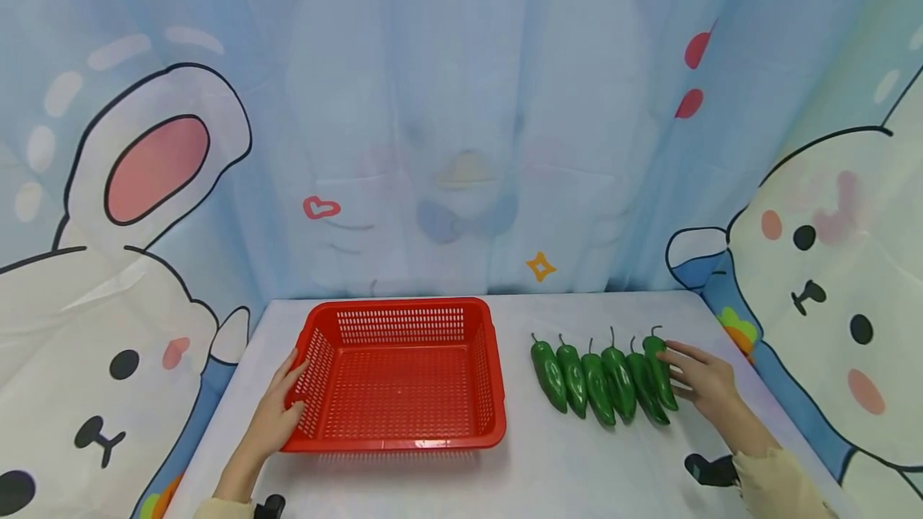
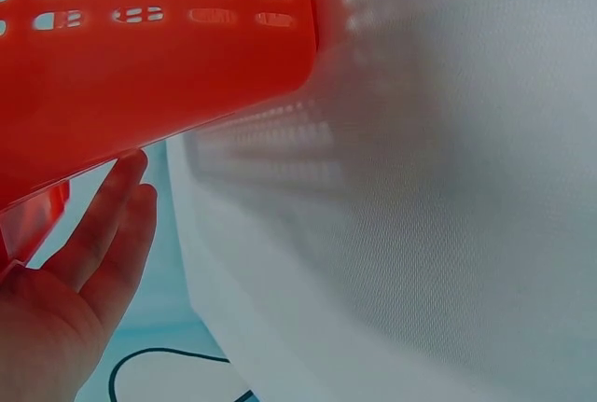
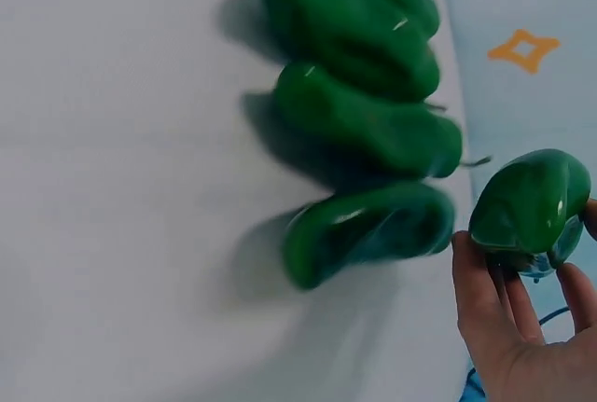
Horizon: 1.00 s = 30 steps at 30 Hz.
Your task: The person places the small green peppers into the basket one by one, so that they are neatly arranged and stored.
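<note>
A red plastic basket (image 1: 404,445) with slotted walls stands on the left half of the table. My left hand (image 1: 272,415) grips its left rim, thumb and a finger over the edge; the left wrist view shows straight fingers (image 2: 119,225) beneath the rim. Glossy green chili peppers (image 1: 595,383) lie side by side to the right of the basket, stems toward the back. At the row's right end, my right hand (image 1: 703,381) holds one green chili pepper (image 3: 527,201) between thumb and fingers, with another pepper (image 3: 373,225) lying close by.
White cloth (image 1: 570,471) covers the table. Behind it hangs a pale blue curtain (image 1: 461,102) printed with cartoon animals, which also spreads along both sides. Black wrist straps (image 1: 710,471) show at the sleeves.
</note>
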Motion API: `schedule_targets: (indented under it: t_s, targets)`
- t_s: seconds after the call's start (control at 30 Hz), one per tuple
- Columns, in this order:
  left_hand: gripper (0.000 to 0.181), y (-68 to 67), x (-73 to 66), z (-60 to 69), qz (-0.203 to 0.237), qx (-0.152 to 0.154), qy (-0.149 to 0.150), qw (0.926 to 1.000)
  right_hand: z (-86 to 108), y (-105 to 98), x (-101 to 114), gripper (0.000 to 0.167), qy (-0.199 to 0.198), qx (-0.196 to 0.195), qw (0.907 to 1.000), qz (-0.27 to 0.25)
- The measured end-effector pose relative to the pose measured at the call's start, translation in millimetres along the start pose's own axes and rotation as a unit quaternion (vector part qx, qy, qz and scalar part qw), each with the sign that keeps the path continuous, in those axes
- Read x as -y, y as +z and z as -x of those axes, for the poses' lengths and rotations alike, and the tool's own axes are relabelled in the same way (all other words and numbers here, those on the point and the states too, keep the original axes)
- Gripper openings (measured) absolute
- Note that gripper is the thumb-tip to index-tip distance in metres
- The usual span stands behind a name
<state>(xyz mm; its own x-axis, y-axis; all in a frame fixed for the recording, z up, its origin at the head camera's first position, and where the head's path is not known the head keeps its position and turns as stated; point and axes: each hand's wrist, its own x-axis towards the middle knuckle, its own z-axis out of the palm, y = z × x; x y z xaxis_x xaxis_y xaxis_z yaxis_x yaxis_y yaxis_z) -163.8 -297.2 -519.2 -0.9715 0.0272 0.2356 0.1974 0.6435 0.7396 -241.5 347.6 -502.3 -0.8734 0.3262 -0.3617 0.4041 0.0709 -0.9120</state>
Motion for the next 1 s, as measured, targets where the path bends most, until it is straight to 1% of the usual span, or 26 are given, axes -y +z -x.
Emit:
schedule_targets:
  t_s: [0.13,0.3,0.4,0.5,0.63,0.8,0.9,1.0]
  targets:
    - [0.064,0.1,0.0,0.8,0.000,-0.002,-0.001,1.0000,9.4,6.9,10.9,0.070,-0.002,0.033,0.9995,-0.001]
    - [0.063,0.1,-0.7,0.2,0.001,-0.001,-0.005,1.0000,22.3,18.8,26.2,0.074,-0.007,0.076,0.9968,-0.025]
    - [0.063,0.0,-1.4,-0.5,0.004,0.000,-0.003,1.0000,30.5,28.9,37.2,0.075,-0.013,0.092,0.9951,-0.036]
    - [0.063,0.4,-0.9,-1.1,0.006,-0.001,-0.001,1.0000,39.8,41.9,49.3,0.075,-0.020,0.105,0.9937,-0.034]
    - [0.063,0.1,2.3,-0.9,0.001,-0.005,0.000,1.0000,52.2,67.2,63.6,0.074,-0.033,0.132,0.9897,-0.045]
    - [0.063,3.2,5.1,-3.8,0.007,-0.001,-0.001,1.0000,68.4,98.0,79.2,0.070,-0.048,0.163,0.9819,-0.082]
    - [0.063,3.7,5.7,-4.8,0.009,0.003,-0.005,0.9999,76.7,118.2,84.6,0.067,-0.054,0.176,0.9783,-0.095]
    - [0.063,1.8,6.7,-3.9,0.007,0.005,-0.012,0.9999,82.7,143.0,85.3,0.063,-0.049,0.179,0.9774,-0.101]
